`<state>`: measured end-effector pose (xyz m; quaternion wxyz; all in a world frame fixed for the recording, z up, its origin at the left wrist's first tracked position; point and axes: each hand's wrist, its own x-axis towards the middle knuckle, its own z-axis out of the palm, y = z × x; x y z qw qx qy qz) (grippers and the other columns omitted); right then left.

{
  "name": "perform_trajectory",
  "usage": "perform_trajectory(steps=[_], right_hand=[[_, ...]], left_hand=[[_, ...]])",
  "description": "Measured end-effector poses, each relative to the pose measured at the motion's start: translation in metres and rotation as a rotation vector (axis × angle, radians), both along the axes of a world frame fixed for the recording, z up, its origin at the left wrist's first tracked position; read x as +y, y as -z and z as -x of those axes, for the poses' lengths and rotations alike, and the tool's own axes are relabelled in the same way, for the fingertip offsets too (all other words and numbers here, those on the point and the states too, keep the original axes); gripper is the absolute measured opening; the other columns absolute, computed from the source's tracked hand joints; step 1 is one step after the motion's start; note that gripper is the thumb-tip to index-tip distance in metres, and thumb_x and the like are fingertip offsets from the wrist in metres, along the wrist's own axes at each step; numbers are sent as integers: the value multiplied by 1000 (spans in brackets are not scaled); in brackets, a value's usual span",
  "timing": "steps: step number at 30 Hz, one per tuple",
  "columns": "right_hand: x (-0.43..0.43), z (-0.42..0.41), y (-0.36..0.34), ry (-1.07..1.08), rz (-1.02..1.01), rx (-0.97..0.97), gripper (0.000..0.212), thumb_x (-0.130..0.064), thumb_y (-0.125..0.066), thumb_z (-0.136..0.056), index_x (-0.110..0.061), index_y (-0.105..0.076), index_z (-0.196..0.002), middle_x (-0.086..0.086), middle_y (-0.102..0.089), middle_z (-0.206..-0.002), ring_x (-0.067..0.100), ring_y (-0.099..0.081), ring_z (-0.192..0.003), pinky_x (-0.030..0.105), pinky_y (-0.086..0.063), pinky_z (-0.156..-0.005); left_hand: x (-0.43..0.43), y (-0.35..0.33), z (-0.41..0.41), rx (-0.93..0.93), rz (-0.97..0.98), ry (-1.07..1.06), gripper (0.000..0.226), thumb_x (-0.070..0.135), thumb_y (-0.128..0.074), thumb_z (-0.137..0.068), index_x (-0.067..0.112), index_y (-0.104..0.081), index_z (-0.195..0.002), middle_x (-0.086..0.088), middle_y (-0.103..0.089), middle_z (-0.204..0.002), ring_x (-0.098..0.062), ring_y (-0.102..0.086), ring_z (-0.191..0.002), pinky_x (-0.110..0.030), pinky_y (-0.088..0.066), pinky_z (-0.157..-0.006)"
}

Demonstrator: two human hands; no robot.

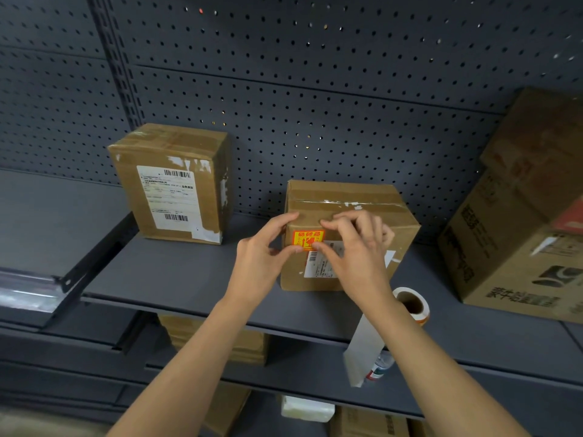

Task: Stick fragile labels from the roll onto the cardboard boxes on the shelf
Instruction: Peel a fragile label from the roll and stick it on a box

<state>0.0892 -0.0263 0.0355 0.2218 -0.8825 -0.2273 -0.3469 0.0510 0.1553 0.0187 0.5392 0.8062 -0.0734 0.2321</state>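
Taped box (170,184) well left of the middle box (347,197). Left hand (262,257) clamped round the middle box's front-left corner, finger and thumb apart. Orange label (304,238) on its front, pinned by bent thumb and forefinger of the right hand (356,250). Roll (411,304) just right, big carton (511,247) beyond.

The shelf (176,279) looks like smooth painted metal, matt dark grey, and the perforated back panel (315,89) has the same finish. The middle box (347,193) and left box (170,146) are dull brown cardboard with glossy tape (347,205) over the seams (torn to white in patches). The fragile label (304,238) is orange paper with a slight sheen. The roll (412,305) has a brown card core, its backing strip (362,348) smooth and pale. A clear plastic strip (25,288) gleams
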Motion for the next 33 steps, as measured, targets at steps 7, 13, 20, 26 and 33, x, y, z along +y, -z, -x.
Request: perform_trajectory(steps=[7, 13, 20, 26, 33], right_hand=[[2, 0, -1, 11, -5, 14, 36, -37, -83, -76, -22, -70, -107, -1, -58, -109, 17, -42, -109, 28, -18, -90], [-27, 16, -11, -72, -266, 162, 39, -34, -78, -83, -21, -68, -119, 2, -44, -131, 12, -41, -124, 25, -33, -107], [-84, 20, -15, 130, -600, 331, 59, -34, -73, -89, -26, -48, -142, -5, -36, -140, 16, -43, -130, 23, -37, -109], [-92, 7, -5, 26, -784, 748, 59, -61, -45, -96, -35, -41, -149, -14, -51, -145, 2, -45, -130, 30, -35, -109], [-88, -1, -17, -71, -877, 810, 43, -60, -42, -98, -35, -63, -126, -15, -70, -120, 7, -60, -121, 41, -41, -114]], left_hand=[[-3, 0, 2, -7, -17, -21, 58, 17, -76, -87, 31, -55, -139, 16, -63, -133, 13, -54, -121, -26, -58, -92], [2, 4, 10, 90, 43, 10, 74, 17, -69, -93, 54, -32, -145, 43, -47, -130, 19, -48, -122, -16, -51, -95], [7, 27, 8, 265, 219, -4, 91, 30, -74, -86, 42, -18, -157, 8, -33, -161, -11, -39, -144, -22, -41, -102], [-15, 10, 6, 299, 398, 145, 87, 49, -62, -87, 38, -16, -159, 15, -40, -158, -2, -40, -142, -40, -36, -119], [-31, -21, 9, 186, 400, 137, 52, 50, -47, -102, 41, -35, -152, 14, -59, -141, -10, -53, -133, -51, -37, -117]])
